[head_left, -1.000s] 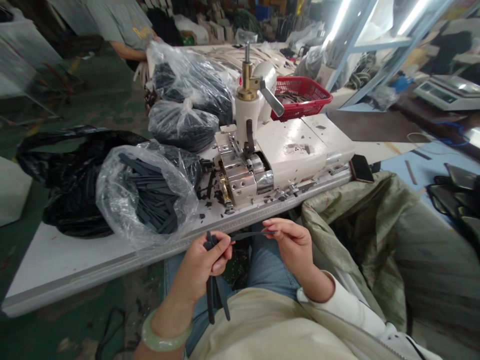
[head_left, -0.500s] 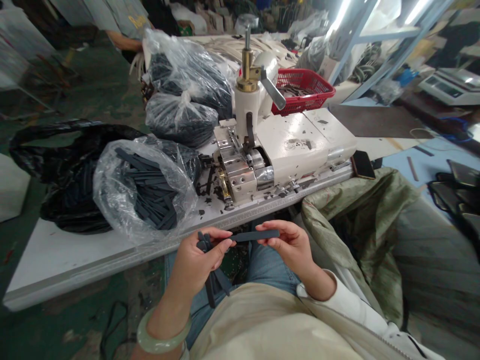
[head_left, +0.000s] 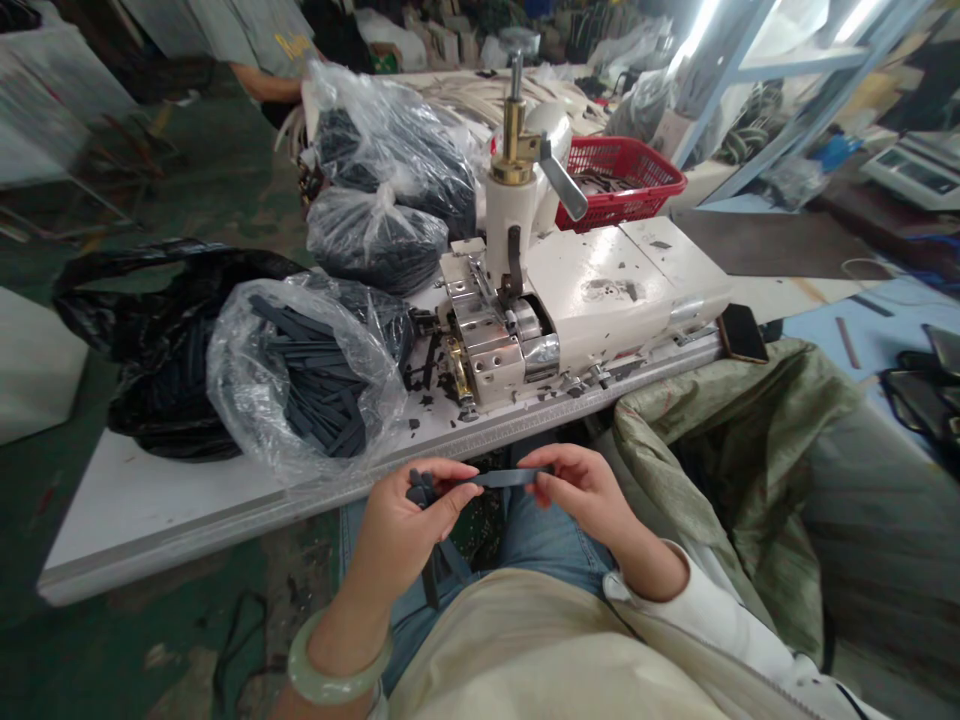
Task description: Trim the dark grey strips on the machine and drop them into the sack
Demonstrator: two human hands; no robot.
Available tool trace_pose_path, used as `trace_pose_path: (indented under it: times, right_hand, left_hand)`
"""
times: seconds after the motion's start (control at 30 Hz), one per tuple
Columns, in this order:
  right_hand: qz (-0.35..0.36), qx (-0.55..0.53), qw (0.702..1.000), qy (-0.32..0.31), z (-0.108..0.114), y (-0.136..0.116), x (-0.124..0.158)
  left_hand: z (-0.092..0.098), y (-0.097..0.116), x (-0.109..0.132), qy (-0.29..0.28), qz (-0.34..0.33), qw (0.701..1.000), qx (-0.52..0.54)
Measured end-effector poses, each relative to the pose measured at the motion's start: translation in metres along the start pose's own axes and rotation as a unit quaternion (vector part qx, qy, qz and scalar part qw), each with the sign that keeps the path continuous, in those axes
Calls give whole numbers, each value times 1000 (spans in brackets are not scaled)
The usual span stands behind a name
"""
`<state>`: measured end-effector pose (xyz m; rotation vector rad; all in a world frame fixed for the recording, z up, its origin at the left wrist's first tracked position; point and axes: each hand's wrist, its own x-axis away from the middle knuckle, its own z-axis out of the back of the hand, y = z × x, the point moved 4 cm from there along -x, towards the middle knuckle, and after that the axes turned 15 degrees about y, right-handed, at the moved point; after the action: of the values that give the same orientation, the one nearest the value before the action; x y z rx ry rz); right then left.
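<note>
A short dark grey strip point(head_left: 507, 479) stretches level between my two hands, over my lap. My left hand point(head_left: 409, 525) pinches its left end between thumb and fingers. Several more dark strips point(head_left: 439, 570) are bunched in the same hand, and their ends hang below the palm. My right hand point(head_left: 581, 490) grips the strip's right end between thumb and forefinger. Just beyond the hands stands a white machine point(head_left: 622, 290) with a metal feed head and a brass-collared post. An open clear plastic bag point(head_left: 240, 400) full of similar dark strips lies on the table to the left.
Dark scraps lie along the white table's edge point(head_left: 187, 535). Behind are tied clear bags point(head_left: 375, 240) and a red basket point(head_left: 622, 215). A phone point(head_left: 742, 332) rests at the machine's right, above a green woven sack point(head_left: 667, 410). A person's arm point(head_left: 266, 84) shows at upper left.
The strip between my hands has tilted so that a lighter face shows, and my right fingers cover more of its end. The whole view has shifted slightly, with the scene moving right.
</note>
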<state>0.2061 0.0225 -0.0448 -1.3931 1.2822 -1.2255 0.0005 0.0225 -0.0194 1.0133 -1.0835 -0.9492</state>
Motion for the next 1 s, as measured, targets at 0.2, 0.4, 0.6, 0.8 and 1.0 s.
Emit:
trace_pose_path:
  times: [0.2, 0.4, 0.6, 0.8, 1.0]
  right_hand:
    - [-20, 148, 972, -181, -17, -14, -26]
    - [-92, -94, 989, 74, -22, -12, -84]
    - [-84, -138, 980, 116, -30, -16, -105]
    - [-73, -148, 973, 162, -29, -16, -112]
    - [70, -120, 919, 370, 21, -26, -102]
  left_hand:
    - [-4, -8, -9, -16, 59, 997, 47]
    - [0, -8, -16, 9, 125, 978, 164]
    - [0, -9, -16, 17, 144, 973, 180]
    - [-1, -11, -19, 13, 151, 971, 185]
    - [-2, -10, -20, -4, 156, 966, 207]
